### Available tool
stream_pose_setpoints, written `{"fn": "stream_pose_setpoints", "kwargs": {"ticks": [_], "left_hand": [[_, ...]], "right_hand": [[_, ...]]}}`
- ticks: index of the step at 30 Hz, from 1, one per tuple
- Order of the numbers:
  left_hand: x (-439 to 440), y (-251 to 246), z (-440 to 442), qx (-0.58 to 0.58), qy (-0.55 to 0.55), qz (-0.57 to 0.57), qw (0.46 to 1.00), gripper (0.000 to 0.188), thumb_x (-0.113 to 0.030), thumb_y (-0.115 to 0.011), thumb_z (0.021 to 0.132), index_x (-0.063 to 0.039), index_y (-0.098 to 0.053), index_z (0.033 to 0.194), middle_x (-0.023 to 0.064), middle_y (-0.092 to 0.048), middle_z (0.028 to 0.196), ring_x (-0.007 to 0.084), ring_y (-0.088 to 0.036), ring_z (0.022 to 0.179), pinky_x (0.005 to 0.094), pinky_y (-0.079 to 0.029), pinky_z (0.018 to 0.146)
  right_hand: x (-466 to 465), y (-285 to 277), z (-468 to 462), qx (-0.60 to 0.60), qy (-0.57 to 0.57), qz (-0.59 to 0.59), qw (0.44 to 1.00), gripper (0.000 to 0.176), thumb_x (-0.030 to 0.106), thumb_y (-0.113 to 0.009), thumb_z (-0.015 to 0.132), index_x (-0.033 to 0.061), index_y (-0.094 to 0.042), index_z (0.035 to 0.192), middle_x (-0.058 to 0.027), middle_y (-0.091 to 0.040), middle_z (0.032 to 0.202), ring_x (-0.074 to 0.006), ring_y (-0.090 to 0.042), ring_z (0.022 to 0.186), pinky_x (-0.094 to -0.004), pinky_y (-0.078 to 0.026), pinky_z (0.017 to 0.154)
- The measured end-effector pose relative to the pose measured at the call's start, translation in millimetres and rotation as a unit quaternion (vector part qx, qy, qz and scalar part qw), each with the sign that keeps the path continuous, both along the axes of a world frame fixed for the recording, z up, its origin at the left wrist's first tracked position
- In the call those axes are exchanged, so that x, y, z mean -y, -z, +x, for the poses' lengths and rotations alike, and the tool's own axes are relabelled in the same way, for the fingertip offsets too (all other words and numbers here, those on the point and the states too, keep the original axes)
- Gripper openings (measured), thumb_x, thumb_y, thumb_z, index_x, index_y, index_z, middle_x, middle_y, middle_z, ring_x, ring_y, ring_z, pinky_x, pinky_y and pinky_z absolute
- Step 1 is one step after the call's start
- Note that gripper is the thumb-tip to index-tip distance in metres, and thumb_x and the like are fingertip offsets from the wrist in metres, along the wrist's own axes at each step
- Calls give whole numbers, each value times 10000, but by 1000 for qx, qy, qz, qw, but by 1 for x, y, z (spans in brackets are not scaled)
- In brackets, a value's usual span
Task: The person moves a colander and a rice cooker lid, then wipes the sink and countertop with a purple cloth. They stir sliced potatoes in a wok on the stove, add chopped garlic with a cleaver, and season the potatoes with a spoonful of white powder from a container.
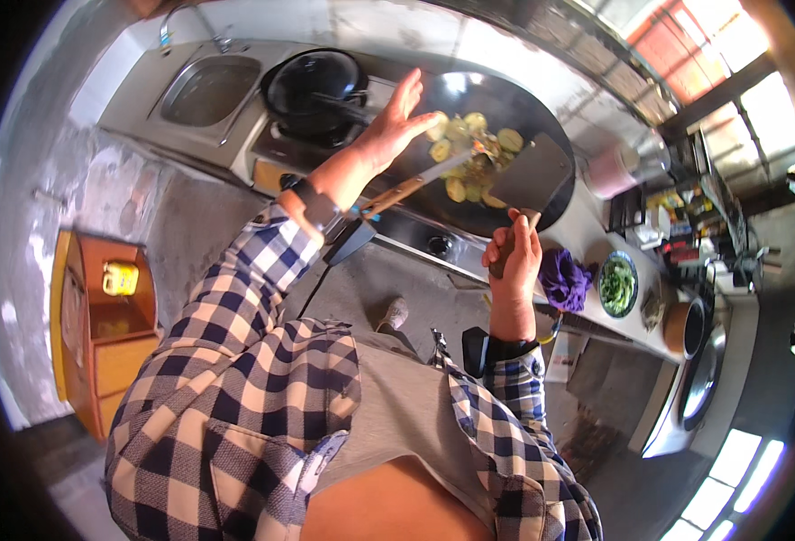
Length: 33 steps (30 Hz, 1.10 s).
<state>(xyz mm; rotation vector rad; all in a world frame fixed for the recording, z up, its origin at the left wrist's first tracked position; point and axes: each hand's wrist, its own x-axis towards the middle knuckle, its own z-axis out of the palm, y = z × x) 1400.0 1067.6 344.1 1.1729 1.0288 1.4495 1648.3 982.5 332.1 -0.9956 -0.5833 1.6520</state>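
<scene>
My right hand (pixel 516 260) grips the wooden handle of a cleaver (pixel 531 177). Its broad grey blade lies over the right side of a large dark wok (pixel 424 166). Inside the wok are pale, round vegetable slices (pixel 456 189) with small chopped bits among them. A wok spatula (pixel 403 193) with a wooden handle leans across the near rim, its tip in the food. My left hand (pixel 394 125), fingers apart and holding nothing, hovers above the wok's left side, near the slices.
Left of the wok sits a black lidded pot (pixel 313 84), then a steel sink (pixel 211 91). Along the right counter are a purple bundle (pixel 565 278), a bowl of chopped greens (pixel 618 284) and a brown pot (pixel 683 330). A wooden cabinet (pixel 124 358) stands at lower left.
</scene>
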Motion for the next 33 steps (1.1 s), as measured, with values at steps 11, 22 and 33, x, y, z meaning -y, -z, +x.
{"fn": "stream_pose_setpoints", "kwargs": {"ticks": [11,22,33], "left_hand": [[364,73,-215,97,-267,-115,952,372,-209,-570,880,-37,-502,1204,55,-628,992,116,-621,760,236,-450,597],[699,104,-375,190,-599,-150,763,304,-199,-577,846,-99,-534,1130,31,-614,967,138,-622,770,282,-455,652],[872,104,-563,166,-737,-171,633,374,-193,-578,869,-82,-496,1216,51,-621,995,148,-625,787,292,-480,680]], "right_hand": [[175,-7,-151,52,-136,141,979,252,260,-546,933,110,-548,1137,12,-410,564,-82,-354,387,-225,-276,325],[315,11,-437,93,-481,89,867,166,201,-537,927,102,-528,1060,1,-442,606,-110,-429,410,-262,-356,352],[424,30,-753,100,-708,98,693,204,175,-525,930,69,-489,1101,-20,-460,622,-122,-438,418,-267,-381,372]]}}
